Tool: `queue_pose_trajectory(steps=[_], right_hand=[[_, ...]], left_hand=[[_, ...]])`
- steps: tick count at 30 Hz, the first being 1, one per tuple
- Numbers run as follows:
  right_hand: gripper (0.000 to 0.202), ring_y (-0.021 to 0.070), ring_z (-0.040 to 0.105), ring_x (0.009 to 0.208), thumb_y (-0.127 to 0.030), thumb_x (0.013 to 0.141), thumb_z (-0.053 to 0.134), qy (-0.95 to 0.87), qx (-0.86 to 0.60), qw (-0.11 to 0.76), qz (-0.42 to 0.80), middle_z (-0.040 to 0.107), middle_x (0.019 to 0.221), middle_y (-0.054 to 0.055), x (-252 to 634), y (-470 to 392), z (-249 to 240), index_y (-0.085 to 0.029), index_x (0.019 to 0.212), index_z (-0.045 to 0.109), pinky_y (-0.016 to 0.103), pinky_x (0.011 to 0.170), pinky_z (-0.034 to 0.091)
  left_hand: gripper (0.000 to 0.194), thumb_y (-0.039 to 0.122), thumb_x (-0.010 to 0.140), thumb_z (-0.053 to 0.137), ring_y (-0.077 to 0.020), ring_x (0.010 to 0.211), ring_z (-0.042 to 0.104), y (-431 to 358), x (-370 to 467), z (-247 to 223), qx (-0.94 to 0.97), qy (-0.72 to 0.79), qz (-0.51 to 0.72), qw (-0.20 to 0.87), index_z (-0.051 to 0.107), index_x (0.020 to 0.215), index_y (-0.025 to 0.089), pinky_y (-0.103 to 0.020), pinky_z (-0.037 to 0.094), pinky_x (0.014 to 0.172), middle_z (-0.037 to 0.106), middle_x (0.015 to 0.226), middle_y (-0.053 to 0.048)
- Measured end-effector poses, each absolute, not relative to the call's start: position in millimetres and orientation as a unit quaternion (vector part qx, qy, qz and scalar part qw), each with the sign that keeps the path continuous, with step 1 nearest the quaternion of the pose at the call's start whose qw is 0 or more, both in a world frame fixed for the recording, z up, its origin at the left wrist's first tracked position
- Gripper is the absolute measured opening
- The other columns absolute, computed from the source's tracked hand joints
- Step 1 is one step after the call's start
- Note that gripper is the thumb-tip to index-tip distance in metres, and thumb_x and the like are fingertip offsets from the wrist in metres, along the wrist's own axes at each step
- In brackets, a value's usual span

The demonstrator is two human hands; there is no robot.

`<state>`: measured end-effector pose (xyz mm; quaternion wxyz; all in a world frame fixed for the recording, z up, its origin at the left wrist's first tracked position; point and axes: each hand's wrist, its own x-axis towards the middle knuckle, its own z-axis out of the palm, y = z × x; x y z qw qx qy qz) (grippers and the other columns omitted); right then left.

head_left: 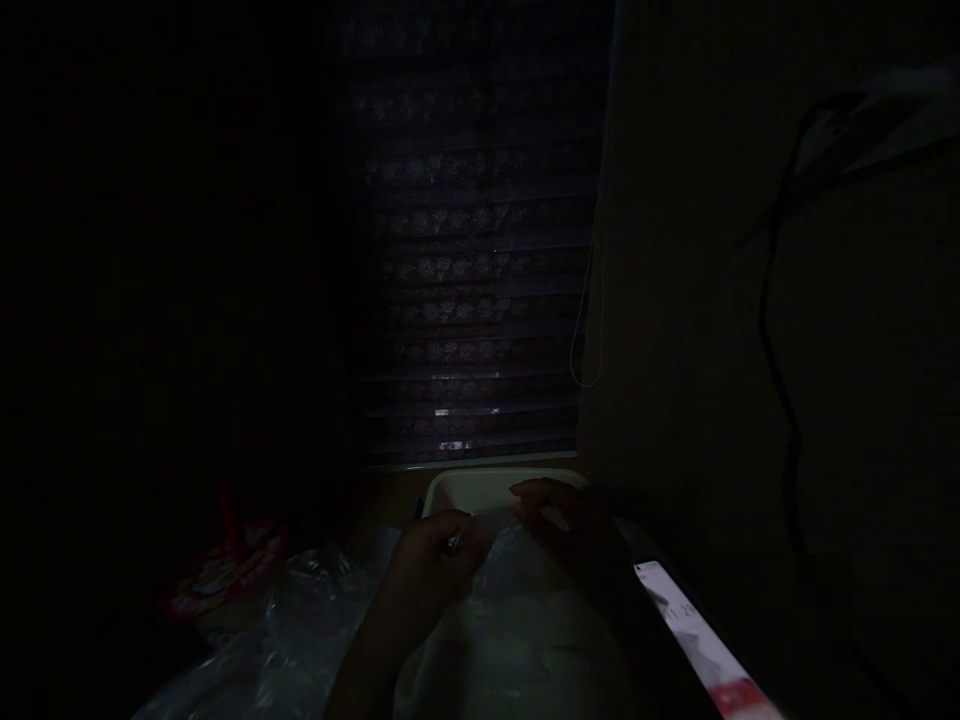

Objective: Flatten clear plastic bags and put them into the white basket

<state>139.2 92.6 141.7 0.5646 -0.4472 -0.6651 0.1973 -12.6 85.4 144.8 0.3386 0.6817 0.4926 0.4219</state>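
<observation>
In dim light, both of my hands work over a pale, round-cornered plastic bin (487,476). My left hand (442,550) is closed, thumb against fingers, on the edge of a clear plastic bag (502,565). My right hand (566,515) is curled, its thumb and fingertips close together at the other side of the bag's upper edge. The bag hangs between the hands in front of the bin's far wall. Darkness hides its lower part and what lies in the bin.
Crumpled clear plastic (307,610) lies left of the bin, beside a patterned red cup lid (247,550) with a red straw (231,520). A lit phone (697,635) lies at right. Behind hang patterned blinds (450,270) and a cord (587,383); a dark cable (765,320) runs down the right.
</observation>
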Motion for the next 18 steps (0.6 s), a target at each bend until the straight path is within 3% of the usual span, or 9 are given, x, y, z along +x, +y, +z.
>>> queue_pose_trajectory(steps=[6,14,18], right_hand=[[0.013,0.0123,0.055,0.065,-0.024,0.069,0.049,-0.709,-0.427,0.517,0.218,0.061,0.065,0.000,140.6,91.3,146.1,-0.018,0.062,0.057,0.021,0.061,0.042],[0.011,0.0129,0.056,0.070,-0.026,0.067,0.052,-0.720,-0.421,0.499,0.235,0.062,0.071,0.001,140.1,89.9,144.1,-0.018,0.072,0.059,0.022,0.063,0.043],[0.009,0.0113,0.055,0.064,-0.021,0.068,0.051,-0.723,-0.429,0.478,0.256,0.060,0.065,0.000,136.0,90.7,143.7,-0.016,0.062,0.057,0.019,0.058,0.042]], left_hand=[[0.024,0.033,0.066,0.048,-0.0082,0.048,0.037,84.1,-9.6,145.9,0.682,0.483,0.436,0.333,0.053,0.053,0.013,-0.017,0.029,0.043,0.040,0.050,0.003],[0.020,0.031,0.063,0.051,-0.0086,0.049,0.039,84.0,-11.5,147.5,0.665,0.473,0.462,0.348,0.054,0.053,0.014,-0.017,0.031,0.044,0.044,0.051,0.003],[0.021,0.030,0.063,0.052,-0.0079,0.048,0.038,84.4,-9.0,145.7,0.667,0.472,0.456,0.353,0.053,0.049,0.014,-0.017,0.031,0.044,0.042,0.049,0.004]])
